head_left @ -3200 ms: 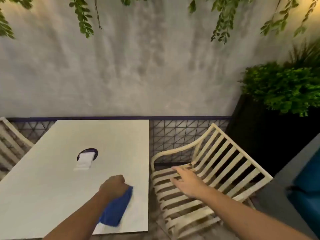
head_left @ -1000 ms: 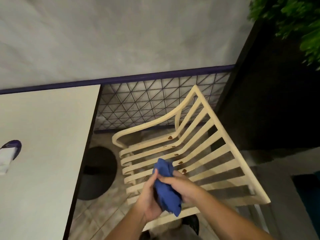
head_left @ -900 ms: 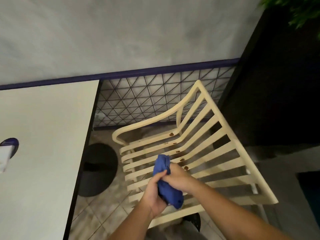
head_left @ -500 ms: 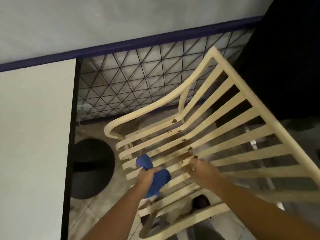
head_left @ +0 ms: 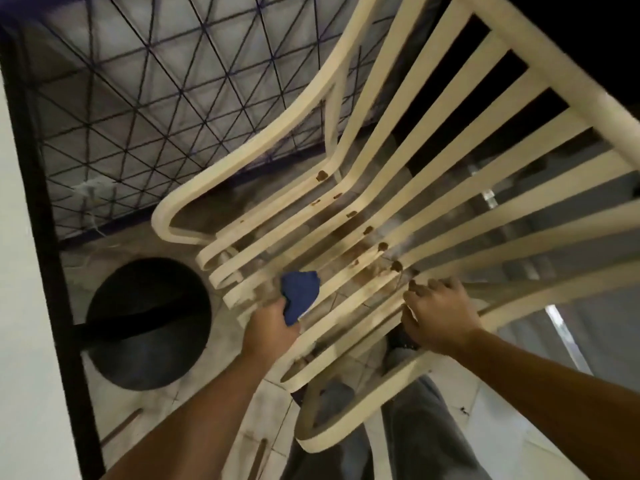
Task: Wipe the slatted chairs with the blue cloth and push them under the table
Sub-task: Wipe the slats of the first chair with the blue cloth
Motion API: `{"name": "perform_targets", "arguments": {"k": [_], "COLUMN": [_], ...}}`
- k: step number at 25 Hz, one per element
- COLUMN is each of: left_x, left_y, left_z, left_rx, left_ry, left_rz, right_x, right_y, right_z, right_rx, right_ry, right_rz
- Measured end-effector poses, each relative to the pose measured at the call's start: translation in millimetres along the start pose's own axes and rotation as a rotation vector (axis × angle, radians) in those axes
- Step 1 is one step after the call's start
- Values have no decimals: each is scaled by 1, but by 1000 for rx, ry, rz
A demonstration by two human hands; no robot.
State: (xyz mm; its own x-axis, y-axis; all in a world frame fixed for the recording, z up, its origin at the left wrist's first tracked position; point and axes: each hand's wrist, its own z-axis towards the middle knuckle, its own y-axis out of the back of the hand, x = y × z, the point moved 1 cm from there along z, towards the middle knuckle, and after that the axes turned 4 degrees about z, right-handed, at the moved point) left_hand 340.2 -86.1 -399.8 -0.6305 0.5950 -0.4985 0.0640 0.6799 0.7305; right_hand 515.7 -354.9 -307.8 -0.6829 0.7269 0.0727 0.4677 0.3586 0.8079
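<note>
A cream slatted chair (head_left: 408, 188) fills the view from above, its seat slats marked with brown spots near the bend. My left hand (head_left: 272, 329) grips the bunched blue cloth (head_left: 299, 294) and holds it against the front part of the seat slats. My right hand (head_left: 438, 315) lies on the seat slats to the right of the cloth, fingers curled over a slat near the brown spots. The white table (head_left: 17, 306) shows only as a strip along the left edge.
The table's black round base (head_left: 145, 323) stands on the tiled floor left of the chair. A dark wire mesh fence (head_left: 156, 81) runs behind the chair. My legs in grey trousers (head_left: 408, 427) are under the chair's near armrest.
I have leaned closer over the chair. The cloth passed from both hands into my left hand alone, which moved it onto the seat slats. My right hand went to the slats on the right.
</note>
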Motion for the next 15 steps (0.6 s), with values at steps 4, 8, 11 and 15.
{"name": "perform_targets", "arguments": {"k": [4,8,11,15], "left_x": [-3,2,24,40], "left_y": [-58,-93,-111,-129], "left_z": [-28,-47,-50,-41], "left_rx": [19,223,409,505], "left_ry": [-273,-435,-601,-781], "left_rz": [216,440,556,661], "right_x": [-2,1,2,0], "right_y": [0,-1,2,6], "right_z": [-9,-11,-5,-5], "right_rx": [81,65,44,103], "right_ry": [-86,-145,-114,-28], "right_rz": [-82,49,101,119]}}
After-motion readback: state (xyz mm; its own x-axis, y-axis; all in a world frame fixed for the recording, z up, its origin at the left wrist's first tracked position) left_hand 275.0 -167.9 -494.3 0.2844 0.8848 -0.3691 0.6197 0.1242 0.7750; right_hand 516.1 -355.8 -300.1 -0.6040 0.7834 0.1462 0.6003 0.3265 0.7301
